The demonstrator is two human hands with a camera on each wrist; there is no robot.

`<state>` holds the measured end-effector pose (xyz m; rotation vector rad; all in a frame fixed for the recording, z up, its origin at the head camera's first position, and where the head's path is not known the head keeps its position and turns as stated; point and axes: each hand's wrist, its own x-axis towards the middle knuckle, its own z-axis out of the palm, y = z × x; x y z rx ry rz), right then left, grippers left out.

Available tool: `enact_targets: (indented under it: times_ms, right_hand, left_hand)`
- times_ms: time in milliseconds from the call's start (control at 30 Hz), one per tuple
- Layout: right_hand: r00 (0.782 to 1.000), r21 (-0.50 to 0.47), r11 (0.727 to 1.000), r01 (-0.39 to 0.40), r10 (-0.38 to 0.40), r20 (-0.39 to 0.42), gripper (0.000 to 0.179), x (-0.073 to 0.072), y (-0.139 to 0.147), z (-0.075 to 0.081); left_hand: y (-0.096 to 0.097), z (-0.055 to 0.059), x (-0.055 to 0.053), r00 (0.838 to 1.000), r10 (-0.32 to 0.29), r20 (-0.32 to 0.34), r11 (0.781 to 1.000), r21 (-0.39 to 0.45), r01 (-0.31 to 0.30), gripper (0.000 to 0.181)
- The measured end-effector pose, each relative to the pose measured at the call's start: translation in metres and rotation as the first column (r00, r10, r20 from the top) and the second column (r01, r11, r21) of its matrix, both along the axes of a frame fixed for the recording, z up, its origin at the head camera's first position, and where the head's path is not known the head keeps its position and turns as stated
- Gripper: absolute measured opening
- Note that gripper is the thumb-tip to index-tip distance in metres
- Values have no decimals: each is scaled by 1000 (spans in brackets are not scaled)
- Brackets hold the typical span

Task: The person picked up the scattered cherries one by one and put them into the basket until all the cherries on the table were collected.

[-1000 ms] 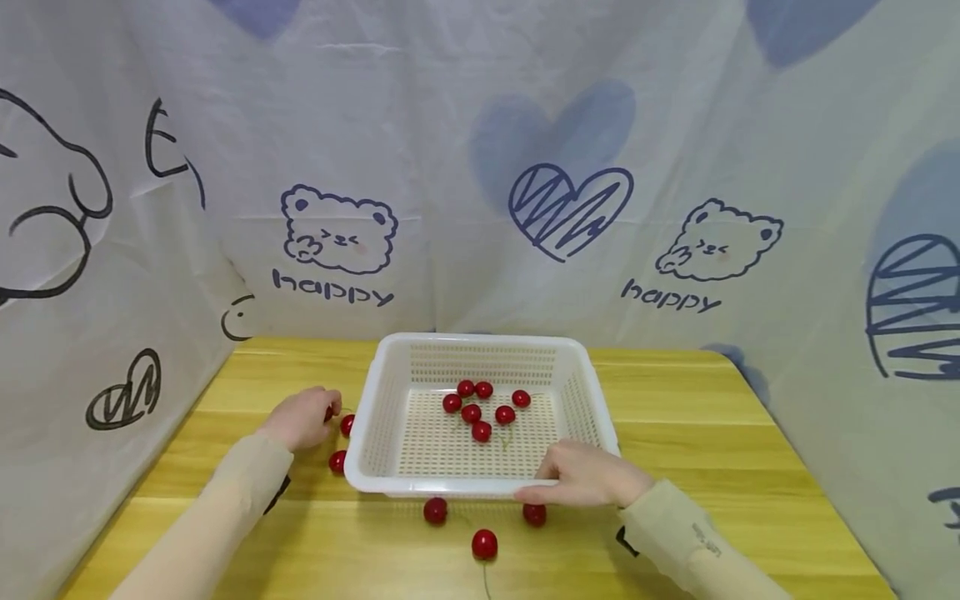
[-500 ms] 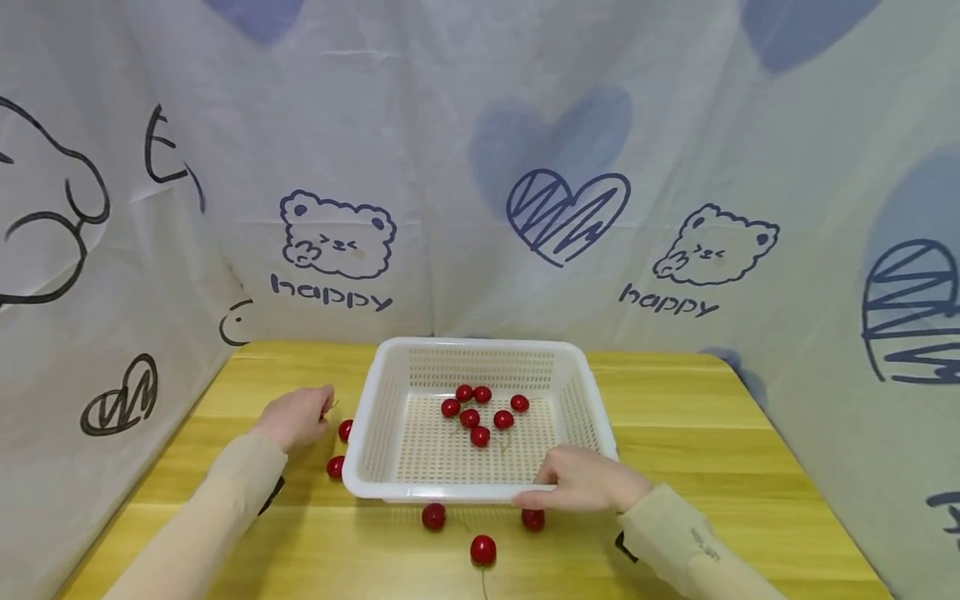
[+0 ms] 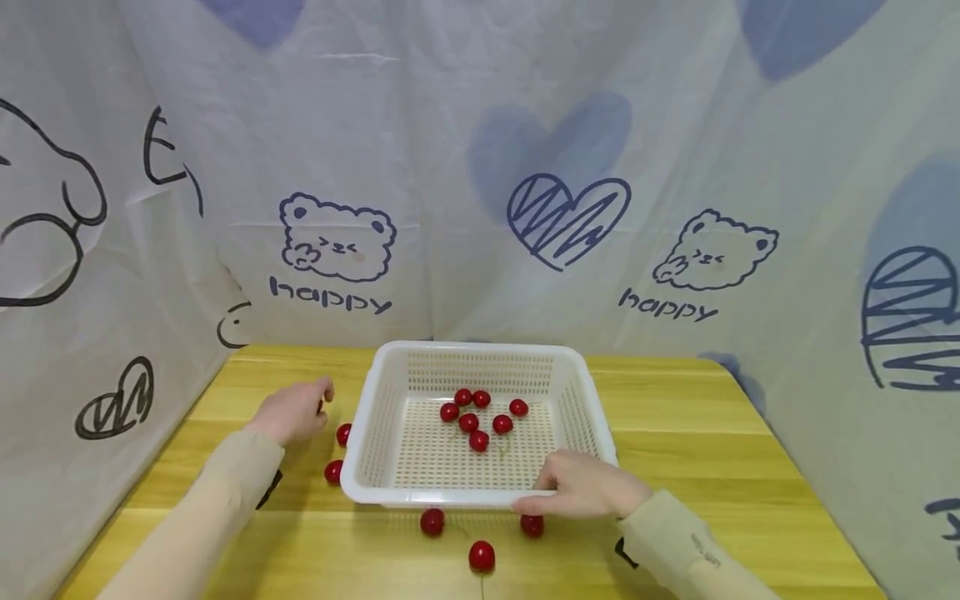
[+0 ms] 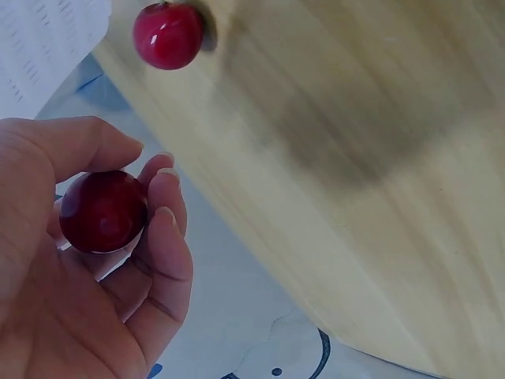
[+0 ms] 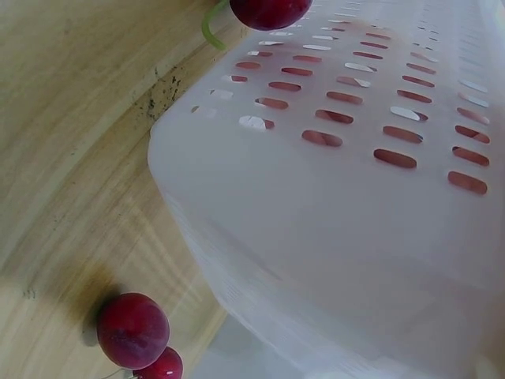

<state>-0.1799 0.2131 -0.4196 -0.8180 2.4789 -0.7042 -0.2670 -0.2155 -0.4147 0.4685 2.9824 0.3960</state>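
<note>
My left hand (image 3: 292, 412) is over the table just left of the white plastic basket (image 3: 472, 499). Its thumb and curled fingers hold a red cherry (image 4: 104, 212), clearest in the left wrist view and mostly hidden behind the fingers from the head. Two cherries lie beside the basket's left wall, the nearer one (image 3: 334, 472) lower down. At the basket's front right, my right hand (image 3: 581, 485) grips the rim, thumb outside and fingers curled over the inside. Several cherries (image 3: 478, 442) with thin stems are spread over the basket floor.
In front of the basket lie three loose cherries: one at left (image 3: 432, 522), one nearest the camera (image 3: 482, 557), and one below the right hand (image 3: 532, 525). The yellow wood-grain table (image 3: 690, 467) is bordered by a printed white curtain (image 3: 465, 150) at the back and sides.
My left hand has risen slightly and drawn a little left, away from the basket, with the cherry in its fingers. The right hand stays on the rim. The head view has tilted up a bit.
</note>
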Motion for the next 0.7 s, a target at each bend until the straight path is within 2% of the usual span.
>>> enact_targets:
  times_ms: [167, 400, 700]
  right_hand:
    - [1000, 8, 1000, 8, -8, -11, 64, 1, -1, 0]
    - [1000, 10, 1000, 15, -15, -25, 67, -2, 2, 2]
    - [1000, 7, 1000, 2, -2, -25, 67, 0, 1, 1]
  left_hand:
    - [-1, 8, -6, 1000, -4, -6, 1000, 0, 4, 9]
    - [4, 23, -16, 999, -25, -42, 1000, 4, 25, 10]
    - [9, 41, -18, 997, -31, -65, 998, 51, 35, 10]
